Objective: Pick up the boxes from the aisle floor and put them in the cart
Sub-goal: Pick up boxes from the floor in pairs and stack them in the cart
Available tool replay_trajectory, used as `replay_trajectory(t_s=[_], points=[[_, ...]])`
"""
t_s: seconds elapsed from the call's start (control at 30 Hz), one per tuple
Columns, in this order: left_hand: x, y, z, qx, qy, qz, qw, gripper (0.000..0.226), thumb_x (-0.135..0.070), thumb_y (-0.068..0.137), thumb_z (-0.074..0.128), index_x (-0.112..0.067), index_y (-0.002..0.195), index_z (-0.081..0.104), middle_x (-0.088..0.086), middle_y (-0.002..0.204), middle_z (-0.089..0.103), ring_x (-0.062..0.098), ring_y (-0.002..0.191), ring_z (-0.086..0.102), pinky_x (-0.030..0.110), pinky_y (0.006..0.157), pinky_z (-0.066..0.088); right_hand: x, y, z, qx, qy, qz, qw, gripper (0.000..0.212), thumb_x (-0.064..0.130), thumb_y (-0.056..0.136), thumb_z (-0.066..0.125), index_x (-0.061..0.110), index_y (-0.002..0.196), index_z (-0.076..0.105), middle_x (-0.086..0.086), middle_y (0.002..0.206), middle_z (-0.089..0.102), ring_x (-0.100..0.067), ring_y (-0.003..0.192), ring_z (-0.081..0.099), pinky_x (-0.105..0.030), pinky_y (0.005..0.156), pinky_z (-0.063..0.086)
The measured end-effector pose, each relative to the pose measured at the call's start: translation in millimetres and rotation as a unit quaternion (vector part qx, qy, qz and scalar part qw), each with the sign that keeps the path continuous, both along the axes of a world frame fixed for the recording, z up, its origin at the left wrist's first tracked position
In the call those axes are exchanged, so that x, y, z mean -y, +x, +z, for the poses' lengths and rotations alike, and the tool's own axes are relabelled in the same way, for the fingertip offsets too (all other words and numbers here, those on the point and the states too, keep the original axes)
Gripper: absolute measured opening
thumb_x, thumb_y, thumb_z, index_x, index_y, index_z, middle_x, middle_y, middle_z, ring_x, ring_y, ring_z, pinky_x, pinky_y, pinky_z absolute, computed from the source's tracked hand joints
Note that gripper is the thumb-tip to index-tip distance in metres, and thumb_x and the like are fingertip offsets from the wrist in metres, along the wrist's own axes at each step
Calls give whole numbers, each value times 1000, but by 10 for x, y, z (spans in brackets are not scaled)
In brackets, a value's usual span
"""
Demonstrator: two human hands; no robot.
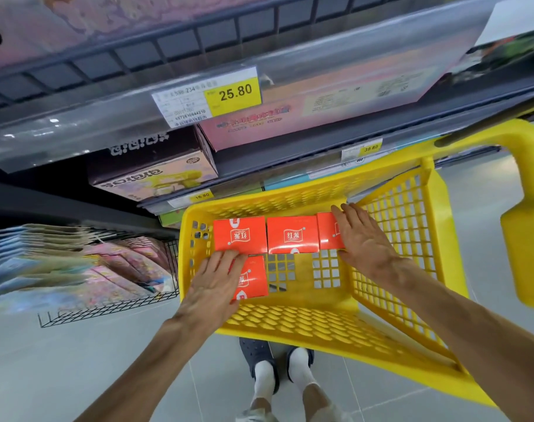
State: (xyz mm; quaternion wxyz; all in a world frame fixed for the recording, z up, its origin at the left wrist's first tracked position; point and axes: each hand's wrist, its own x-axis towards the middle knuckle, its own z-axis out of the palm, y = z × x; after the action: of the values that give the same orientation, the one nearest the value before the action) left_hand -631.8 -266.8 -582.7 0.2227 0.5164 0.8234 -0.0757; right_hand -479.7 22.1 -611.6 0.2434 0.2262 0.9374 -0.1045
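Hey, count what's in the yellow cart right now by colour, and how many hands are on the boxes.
Orange boxes in the yellow cart: 4 ()
Hands resting on boxes: 2 (left hand, right hand)
Total: 6

Carrier: we record a yellow plastic cart (pixel 293 327) with lattice walls and a slotted bottom, standing on the aisle floor (pixel 77 360).
Back row: we count three red boxes side by side on the cart bottom, touching one another: left box (pixel 240 234), middle box (pixel 291 236), right box (pixel 328 231), the last partly hidden.
Front row: we list a fourth red box (pixel 253 278), just in front of the left box at the cart's left wall, partly hidden.
Bare cart bottom: we see it in front of the middle and right boxes.
Floor: grey tiles; we note a black wire rack (pixel 107 306) on it left of the cart.
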Motion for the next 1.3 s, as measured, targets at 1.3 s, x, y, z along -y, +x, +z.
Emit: replay_trajectory(t_s=[1.3], points=[[-2577,1917,4411,33,309,-369,876,78,-47,74,71,-18,141,44,11,144,50,34,134,46,48,107,42,-137,2897,5108,-186,193,-229,936,87,52,80,71,9,148,38,-13,147,46,-33,139,38,-39,116,23]])
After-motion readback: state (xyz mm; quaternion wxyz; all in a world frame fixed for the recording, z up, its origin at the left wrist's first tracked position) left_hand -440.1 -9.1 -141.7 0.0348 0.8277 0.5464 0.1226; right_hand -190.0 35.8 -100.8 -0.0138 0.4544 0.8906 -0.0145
